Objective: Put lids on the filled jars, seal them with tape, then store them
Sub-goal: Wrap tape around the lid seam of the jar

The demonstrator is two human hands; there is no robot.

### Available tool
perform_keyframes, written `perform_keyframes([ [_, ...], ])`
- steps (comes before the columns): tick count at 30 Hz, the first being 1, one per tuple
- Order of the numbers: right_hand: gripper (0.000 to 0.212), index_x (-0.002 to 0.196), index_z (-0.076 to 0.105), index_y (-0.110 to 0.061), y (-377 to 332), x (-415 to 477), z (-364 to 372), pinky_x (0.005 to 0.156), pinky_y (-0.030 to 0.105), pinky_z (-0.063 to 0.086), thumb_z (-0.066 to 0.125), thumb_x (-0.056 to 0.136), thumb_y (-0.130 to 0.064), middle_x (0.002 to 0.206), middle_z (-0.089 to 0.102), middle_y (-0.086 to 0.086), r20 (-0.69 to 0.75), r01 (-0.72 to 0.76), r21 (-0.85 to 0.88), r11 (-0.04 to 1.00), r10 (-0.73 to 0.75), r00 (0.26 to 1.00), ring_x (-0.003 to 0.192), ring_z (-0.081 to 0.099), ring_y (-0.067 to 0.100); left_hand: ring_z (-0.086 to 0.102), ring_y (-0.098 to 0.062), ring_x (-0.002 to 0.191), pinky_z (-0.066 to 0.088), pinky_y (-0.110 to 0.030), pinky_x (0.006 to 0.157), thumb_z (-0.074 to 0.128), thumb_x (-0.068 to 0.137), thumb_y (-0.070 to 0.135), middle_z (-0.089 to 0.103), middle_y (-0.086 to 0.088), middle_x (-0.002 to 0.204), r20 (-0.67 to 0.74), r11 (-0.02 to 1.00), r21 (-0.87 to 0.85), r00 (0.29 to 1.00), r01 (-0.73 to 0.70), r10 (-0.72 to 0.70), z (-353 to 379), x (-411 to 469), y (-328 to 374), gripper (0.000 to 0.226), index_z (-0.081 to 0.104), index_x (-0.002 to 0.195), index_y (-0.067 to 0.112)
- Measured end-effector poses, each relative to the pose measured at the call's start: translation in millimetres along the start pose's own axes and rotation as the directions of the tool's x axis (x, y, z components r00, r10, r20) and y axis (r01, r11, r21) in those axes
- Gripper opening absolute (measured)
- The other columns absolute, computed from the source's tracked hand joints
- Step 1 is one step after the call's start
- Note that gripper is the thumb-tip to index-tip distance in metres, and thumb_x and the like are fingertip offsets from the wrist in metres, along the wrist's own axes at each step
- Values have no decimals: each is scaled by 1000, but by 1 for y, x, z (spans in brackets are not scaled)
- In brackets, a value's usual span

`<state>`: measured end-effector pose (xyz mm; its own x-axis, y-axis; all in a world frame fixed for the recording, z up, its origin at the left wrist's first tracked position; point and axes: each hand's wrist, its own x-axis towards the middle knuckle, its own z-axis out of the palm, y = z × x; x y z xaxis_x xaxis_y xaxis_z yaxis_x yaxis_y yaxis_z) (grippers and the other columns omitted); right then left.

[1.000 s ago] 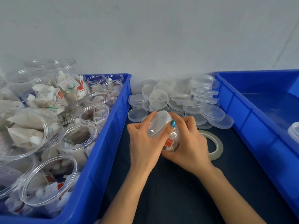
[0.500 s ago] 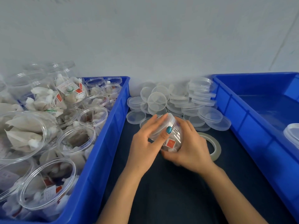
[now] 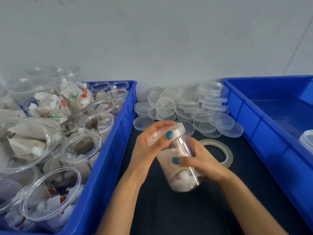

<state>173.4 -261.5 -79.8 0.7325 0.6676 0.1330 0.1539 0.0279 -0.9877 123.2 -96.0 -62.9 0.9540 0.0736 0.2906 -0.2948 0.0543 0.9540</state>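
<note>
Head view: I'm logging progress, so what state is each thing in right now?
Held jar, filled, tilted, lid on.
Lid, on that jar's mouth, gripped by left hand.
Right hand, gripping the jar's body.
Tape roll, lying flat, untouched.
Waiting jars, filled, no lids.
Loose lids, piled, unused.

A worktop (image 3: 169,209) runs between two bins. The left bin (image 3: 108,158) is packed with open jars (image 3: 98,122), some lying on top of others. The right bin (image 3: 264,133) holds one container (image 3: 307,141) at the right edge of view. A pile of lids (image 3: 186,106) sits at the back of the worktop, against the wall (image 3: 152,39). In front of the pile, a tilted jar (image 3: 181,175) is held over the worktop. The left hand (image 3: 149,146) grips its lid (image 3: 179,128) and the right hand (image 3: 203,161) holds its body. A tape roll (image 3: 228,154) lies flat just right of the jar.
</note>
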Motion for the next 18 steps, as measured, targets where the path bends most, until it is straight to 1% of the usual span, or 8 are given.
perform_keyframes([
  [2,61,123,57,-12,-3,-2,-3,79,29,53,72,68,-33,103,70,3,153,-23,188,982,-6,988,93,66,19,63,-22,123,57,-33,89,75,66,73,67,1,132,62,1000,-13,998,-2,3,-2,-1,0,76,61,131,36],
  [4,59,123,57,-15,-2,-2,0,80,26,53,74,69,-32,104,71,0,111,17,116,993,-30,993,95,68,16,58,-21,130,55,-35,95,76,66,71,62,2,138,58,999,-36,998,-23,25,-6,0,-2,91,45,145,41],
  [7,75,127,52,-25,3,1,8,86,29,53,82,61,-45,113,70,-7,-201,50,-209,977,-93,975,102,68,11,53,-11,134,51,-30,102,79,62,69,56,6,144,-54,997,3,995,-80,80,-13,2,-7,100,40,149,38],
  [9,89,135,43,-33,3,-1,13,82,25,50,78,58,-60,122,59,-18,-297,-14,-606,796,-209,932,103,62,4,54,-6,132,51,-23,101,79,61,72,57,9,142,-44,997,49,998,-53,55,-10,1,-9,99,45,146,37],
  [11,95,140,36,-36,6,-4,17,74,14,43,74,59,-67,125,48,-25,-222,-3,-794,607,-287,932,98,59,-1,56,-5,129,53,-25,98,79,56,77,60,15,138,-20,988,154,1000,-19,22,-5,1,-10,99,51,141,36],
  [13,88,134,39,-39,6,-5,16,73,15,45,75,58,-64,118,54,-25,-172,24,-727,686,-216,961,96,60,-1,60,-8,125,55,-28,93,84,59,67,65,16,131,-25,981,192,999,-20,25,-5,1,-11,84,60,133,33],
  [15,74,123,48,-36,5,-3,12,77,32,55,82,59,-50,106,66,-15,-96,15,-497,867,-72,993,91,66,7,64,-11,120,56,-23,84,81,69,51,69,12,125,4,987,156,1000,-23,23,-9,-1,-9,58,68,123,33],
  [18,63,116,56,-27,4,-2,5,77,38,58,86,61,-29,96,70,-4,10,-14,-350,936,19,1000,83,69,14,66,-10,114,56,-21,80,76,73,45,71,11,118,55,985,165,998,-47,38,-13,-3,-7,41,71,113,36],
])
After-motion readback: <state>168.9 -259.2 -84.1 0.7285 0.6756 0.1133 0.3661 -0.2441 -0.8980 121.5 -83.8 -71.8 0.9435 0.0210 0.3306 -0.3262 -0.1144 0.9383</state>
